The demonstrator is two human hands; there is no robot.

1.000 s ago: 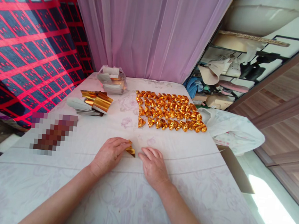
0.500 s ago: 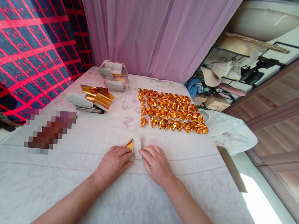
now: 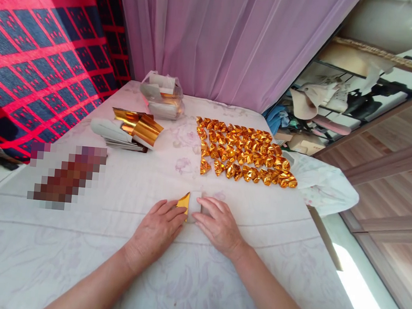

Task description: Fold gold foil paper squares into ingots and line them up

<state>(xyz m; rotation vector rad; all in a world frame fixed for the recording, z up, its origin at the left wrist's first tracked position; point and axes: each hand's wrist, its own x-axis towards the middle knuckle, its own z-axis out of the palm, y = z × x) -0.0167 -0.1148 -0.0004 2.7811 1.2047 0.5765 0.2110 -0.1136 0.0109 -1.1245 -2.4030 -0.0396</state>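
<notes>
Foil sheet (image 3: 186,204), half-folded, on the tablecloth (image 3: 123,190) before us: left hand (image 3: 158,229) pinches its gold flap, right hand (image 3: 219,225) presses the white side flat; we should crease evenly.

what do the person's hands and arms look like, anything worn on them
Both are bare: the left hand and right hand have no gloves, and no rings show on the fingers in view. Both forearms are uncovered from the wrists to the bottom edge of the picture, with no sleeve, watch or bracelet in sight. The fingernails look short and unpainted.
</notes>
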